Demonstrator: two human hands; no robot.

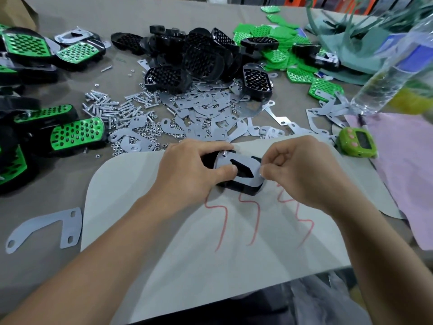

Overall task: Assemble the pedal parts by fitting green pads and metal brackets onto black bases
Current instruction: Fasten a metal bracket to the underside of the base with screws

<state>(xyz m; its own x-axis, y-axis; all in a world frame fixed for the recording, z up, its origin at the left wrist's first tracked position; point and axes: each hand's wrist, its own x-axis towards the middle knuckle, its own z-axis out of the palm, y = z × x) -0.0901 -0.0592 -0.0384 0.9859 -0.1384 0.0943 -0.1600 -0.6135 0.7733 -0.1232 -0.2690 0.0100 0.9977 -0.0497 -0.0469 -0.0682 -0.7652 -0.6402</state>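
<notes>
On the grey sheet marked with red squiggles, near the table's front edge, a black base lies with a flat metal bracket on top. The step in hand looks like seating that bracket. The left hand grips the base, fingers curled round its far side and thumb pressing the bracket's left edge. The right hand pinches the bracket's right edge between thumb and forefinger, its other fingers curled in. Next it likely needs nudging until its slot and holes line up, then pressing flat. The bracket is shiny with an angular cut-out. Beyond lie loose brackets, screws, spare black bases and green pads.
</notes>
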